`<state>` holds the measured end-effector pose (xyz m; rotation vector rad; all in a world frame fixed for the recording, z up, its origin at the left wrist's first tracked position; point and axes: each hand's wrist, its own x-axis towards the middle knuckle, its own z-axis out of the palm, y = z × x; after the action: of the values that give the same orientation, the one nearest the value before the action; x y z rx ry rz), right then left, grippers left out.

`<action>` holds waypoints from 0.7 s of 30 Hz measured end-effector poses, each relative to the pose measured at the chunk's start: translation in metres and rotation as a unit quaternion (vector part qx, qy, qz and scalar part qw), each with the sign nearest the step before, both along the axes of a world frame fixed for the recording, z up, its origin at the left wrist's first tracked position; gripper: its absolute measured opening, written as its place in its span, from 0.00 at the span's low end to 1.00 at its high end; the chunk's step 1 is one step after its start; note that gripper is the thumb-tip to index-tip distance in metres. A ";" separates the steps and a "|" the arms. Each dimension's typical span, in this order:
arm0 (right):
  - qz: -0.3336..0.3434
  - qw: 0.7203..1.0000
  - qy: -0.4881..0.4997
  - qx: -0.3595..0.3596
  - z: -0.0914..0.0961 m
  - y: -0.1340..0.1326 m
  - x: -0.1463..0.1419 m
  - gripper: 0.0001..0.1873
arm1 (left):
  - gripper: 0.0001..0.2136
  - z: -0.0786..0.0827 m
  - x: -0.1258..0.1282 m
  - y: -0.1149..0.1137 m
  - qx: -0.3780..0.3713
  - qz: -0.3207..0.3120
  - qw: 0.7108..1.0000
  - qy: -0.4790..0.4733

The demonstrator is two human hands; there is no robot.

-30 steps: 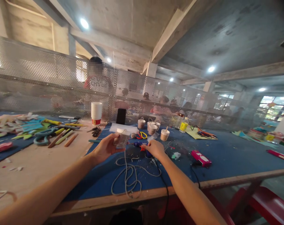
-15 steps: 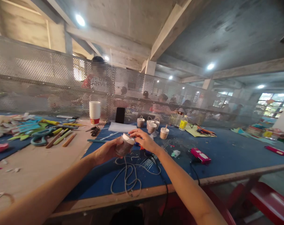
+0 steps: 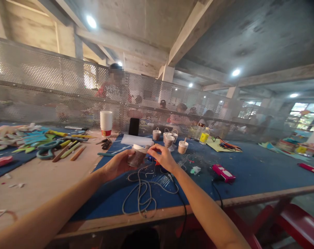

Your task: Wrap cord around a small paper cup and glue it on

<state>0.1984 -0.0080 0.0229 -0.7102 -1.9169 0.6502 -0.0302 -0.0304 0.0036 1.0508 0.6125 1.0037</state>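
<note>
A small brown-covered paper cup (image 3: 137,158) with a white rim is tilted in my left hand (image 3: 117,163), whose fingers wrap its left side. At the cup's right rim, my right hand (image 3: 164,158) has thumb and fingers pinched together; what is between them is too small to make out. Below the cup, a long grey cord (image 3: 139,192) lies in loose loops on the blue tabletop (image 3: 102,200). Behind my right hand, several similar cups with looped handles (image 3: 168,141) stand upright, and a cup with a stick (image 3: 183,147) is beside them.
Left lie blue-handled scissors (image 3: 46,149), clay-coloured sticks (image 3: 77,153) and paper scraps. A stack of white cups (image 3: 105,121) and a phone (image 3: 134,127) stand at the back. Rightward are a yellow-labelled bottle (image 3: 204,136) and a magenta device (image 3: 223,173). A mesh partition (image 3: 68,100) runs behind.
My left hand has turned the cup more upright. My right hand has moved from over the cup's top to its right rim, fingers now pinched. The view has shifted slightly.
</note>
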 end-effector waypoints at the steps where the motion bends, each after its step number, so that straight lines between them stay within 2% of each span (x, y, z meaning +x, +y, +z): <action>1: 0.004 1.000 -0.007 -0.004 0.000 -0.002 0.000 0.10 | 0.17 0.000 0.000 0.000 -0.001 0.003 1.000 -0.001; 6: 0.019 1.000 -0.020 -0.005 -0.002 -0.004 -0.002 0.09 | 0.16 0.000 0.000 0.001 0.000 0.021 1.000 -0.011; 13: 0.027 0.999 -0.026 -0.002 -0.001 -0.005 -0.003 0.08 | 0.16 -0.001 -0.001 0.003 -0.005 0.012 1.000 -0.023; 21: 0.050 0.996 -0.041 0.056 0.001 -0.011 -0.003 0.07 | 0.15 -0.005 -0.002 0.006 -0.008 0.006 0.999 -0.031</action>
<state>0.1955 -0.0194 0.0237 -0.5816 -2.0588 0.5784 -0.0322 -0.0247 -0.0018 1.0001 0.5756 1.0359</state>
